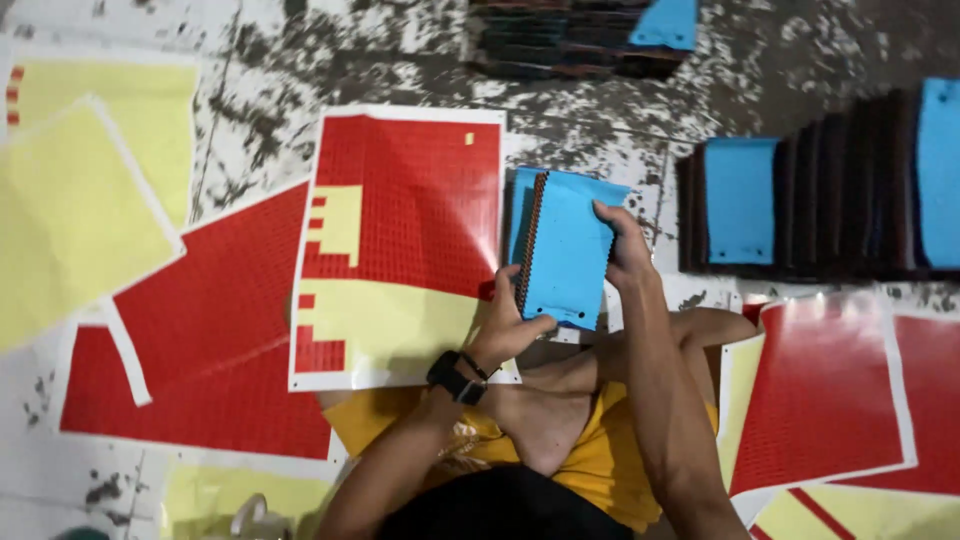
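I hold a stack of thin blue rectangular pieces (566, 252) up in front of me, its dark layered edge turned to the left. My left hand (505, 322), with a black watch on the wrist, grips the stack's lower left corner. My right hand (625, 247) holds its right edge near the top. Just left of the stack lies a red sticker sheet (410, 190) whose lower part is peeled down to yellow backing.
More red sheets lie on the stained floor at the left (215, 300) and lower right (820, 390). Yellow backing sheets (80, 220) sit at far left. Rows of dark stacked pieces topped with blue (810, 205) stand at right, and another pile (580, 40) at the top.
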